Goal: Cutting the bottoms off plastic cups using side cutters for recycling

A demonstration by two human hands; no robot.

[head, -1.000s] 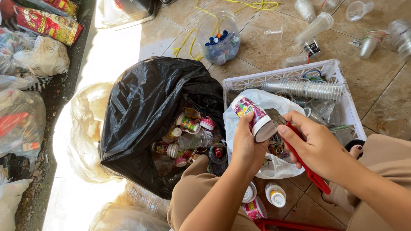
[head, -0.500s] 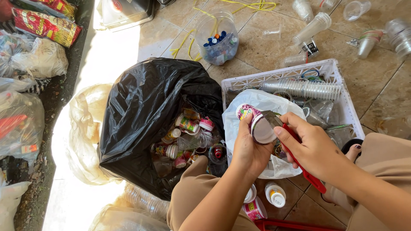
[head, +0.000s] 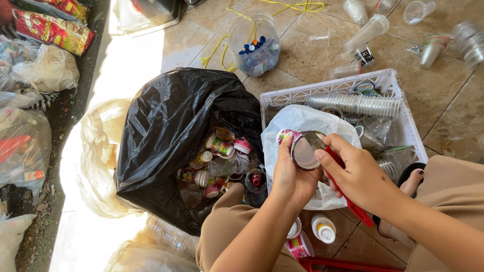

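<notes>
The left hand (head: 292, 176) grasps a cup (head: 297, 146) over the white bag (head: 297, 118), its mouth facing the camera; the right hand (head: 355, 174) clenches a red knife (head: 348, 194) at its rim.

red cutter (head: 353, 204) mostly hidden, cup (head: 297, 146) half covered

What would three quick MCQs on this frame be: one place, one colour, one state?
1. Where is the stack of clear cups?
A. in the white crate
B. in the black bag
C. on the dirt

2. What colour is the cutter handle in the right hand?
A. blue
B. red
C. green

3. How is the small cup in the left hand?
A. lying on the floor
B. gripped, foil lid facing the camera
C. crushed flat

Key: 1 A, it lies inside the crate rim; 2 B, red below the hand; 3 B, fingers wrap it.
</notes>
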